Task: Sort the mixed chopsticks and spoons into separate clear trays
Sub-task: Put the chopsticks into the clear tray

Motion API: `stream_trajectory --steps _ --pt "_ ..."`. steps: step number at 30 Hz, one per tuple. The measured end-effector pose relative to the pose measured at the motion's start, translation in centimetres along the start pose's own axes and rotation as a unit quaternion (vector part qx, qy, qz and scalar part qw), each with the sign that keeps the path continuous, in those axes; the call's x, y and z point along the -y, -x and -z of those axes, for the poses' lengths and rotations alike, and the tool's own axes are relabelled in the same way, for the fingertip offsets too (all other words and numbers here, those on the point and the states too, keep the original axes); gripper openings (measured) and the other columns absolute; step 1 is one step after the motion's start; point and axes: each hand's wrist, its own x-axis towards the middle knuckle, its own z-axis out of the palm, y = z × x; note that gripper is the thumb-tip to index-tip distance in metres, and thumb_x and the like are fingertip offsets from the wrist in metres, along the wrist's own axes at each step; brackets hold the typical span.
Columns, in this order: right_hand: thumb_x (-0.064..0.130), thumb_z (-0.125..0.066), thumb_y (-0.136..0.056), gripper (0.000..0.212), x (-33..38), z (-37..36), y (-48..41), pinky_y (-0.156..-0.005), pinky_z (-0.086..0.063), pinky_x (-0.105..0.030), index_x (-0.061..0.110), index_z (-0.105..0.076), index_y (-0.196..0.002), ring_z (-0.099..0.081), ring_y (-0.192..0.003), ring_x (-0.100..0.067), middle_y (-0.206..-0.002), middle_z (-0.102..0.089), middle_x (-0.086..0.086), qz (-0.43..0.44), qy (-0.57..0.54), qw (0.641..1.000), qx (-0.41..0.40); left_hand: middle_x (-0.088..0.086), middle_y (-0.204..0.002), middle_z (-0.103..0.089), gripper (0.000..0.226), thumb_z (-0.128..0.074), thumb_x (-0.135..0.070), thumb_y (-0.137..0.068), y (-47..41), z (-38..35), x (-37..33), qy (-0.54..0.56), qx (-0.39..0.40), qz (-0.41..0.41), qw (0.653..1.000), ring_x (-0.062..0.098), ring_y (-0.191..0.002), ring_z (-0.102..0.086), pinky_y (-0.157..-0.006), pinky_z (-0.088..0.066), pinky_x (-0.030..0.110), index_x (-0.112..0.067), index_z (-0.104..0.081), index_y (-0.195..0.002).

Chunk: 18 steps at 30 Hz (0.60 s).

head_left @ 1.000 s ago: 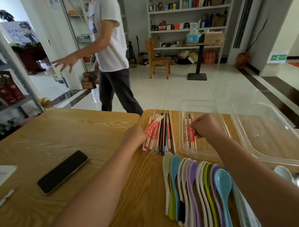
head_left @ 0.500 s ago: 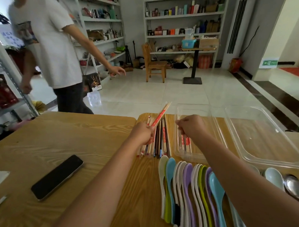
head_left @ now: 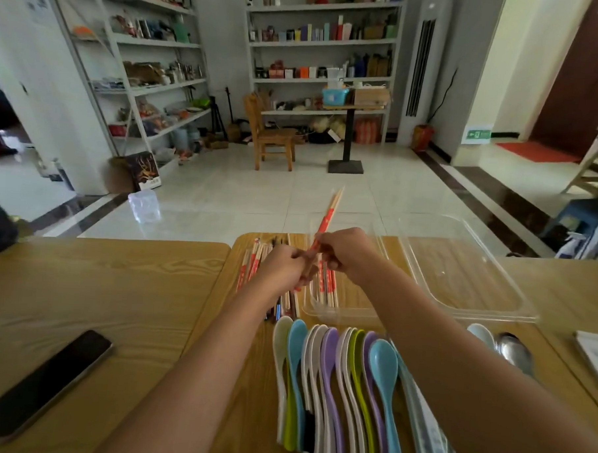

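Note:
A red-and-wood chopstick pair (head_left: pixel 329 214) points up and away, gripped low down by my left hand (head_left: pixel 284 265) and higher by my right hand (head_left: pixel 346 250). Both hands meet above the left edge of a narrow clear tray (head_left: pixel 352 309) that holds several red-banded chopsticks (head_left: pixel 327 285). More loose chopsticks (head_left: pixel 251 263) lie on the table left of that tray, partly hidden by my left hand. A row of coloured plastic spoons (head_left: pixel 335 382) lies near me. A wider clear tray (head_left: pixel 460 278) sits to the right with nothing in it.
A black phone (head_left: pixel 49 381) lies on the left table (head_left: pixel 99 286). Metal and white spoons (head_left: pixel 511 348) rest right of my right arm, near a white sheet (head_left: pixel 595 355). Beyond the table stand a wooden chair (head_left: pixel 271 132) and shelves (head_left: pixel 322 56).
My left hand lifted the chopstick pair from the loose pile and carried it right. My right hand left the narrow tray and took hold of the pair. The walking person left the view.

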Motion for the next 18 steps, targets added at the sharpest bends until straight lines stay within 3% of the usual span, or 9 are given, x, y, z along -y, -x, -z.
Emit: stream_trajectory --steps 5,8,11,14,18 --pt "0.012 -0.066 -0.092 0.018 0.1 3.5 -2.0 -0.044 -0.046 -0.022 -0.004 -0.069 -0.085 -0.054 -0.048 -0.013 -0.067 -0.064 -0.009 0.002 -0.015 0.999 -0.044 0.001 -0.096 -0.071 0.025 -0.049 -0.032 -0.102 -0.3 1.6 0.8 0.002 -0.049 0.000 0.999 0.014 -0.090 -0.067 -0.087 -0.054 0.032 -0.015 -0.065 -0.096" --pt "0.010 -0.064 -0.093 0.018 -1.0 4.4 -3.3 -0.043 -0.047 -0.022 -0.005 -0.069 -0.085 -0.056 -0.047 -0.013 -0.065 -0.064 -0.010 0.002 0.038 0.996 -0.085 0.002 -0.095 -0.070 0.023 -0.050 -0.030 -0.101 -0.6 3.3 1.6 0.004 -0.086 0.003 0.996 0.016 -0.089 -0.065 -0.085 -0.054 0.031 -0.017 -0.064 -0.089" --pt "0.010 -0.062 -0.094 0.017 -3.0 3.9 -4.1 -0.040 -0.044 -0.022 -0.005 -0.068 -0.090 -0.057 -0.047 -0.014 -0.065 -0.064 -0.009 -0.005 0.128 0.986 -0.103 0.004 -0.095 -0.070 0.023 -0.052 -0.029 -0.101 -0.7 4.5 2.4 -0.007 -0.102 0.012 0.995 0.016 -0.085 -0.065 -0.082 -0.055 0.033 -0.012 -0.067 -0.095" --pt "0.012 -0.062 -0.094 0.011 -5.3 3.1 -4.2 -0.040 -0.042 -0.020 0.002 -0.064 -0.090 -0.059 -0.051 -0.012 -0.072 -0.065 -0.008 -0.008 0.222 0.971 -0.086 0.012 -0.096 -0.070 0.022 -0.053 -0.026 -0.099 -0.8 5.3 3.3 -0.022 -0.111 0.032 0.993 0.021 -0.082 -0.061 -0.088 -0.055 0.043 -0.011 -0.065 -0.089" --pt "0.017 -0.067 -0.093 0.015 -7.0 2.4 -4.1 -0.047 -0.052 -0.022 0.006 -0.064 -0.084 -0.061 -0.051 -0.011 -0.073 -0.068 -0.006 -0.032 0.291 0.955 -0.052 0.009 -0.092 -0.070 0.021 -0.055 -0.029 -0.099 -0.8 6.0 4.6 -0.036 -0.122 0.039 0.991 0.021 -0.083 -0.065 -0.088 -0.056 0.043 -0.013 -0.064 -0.088"
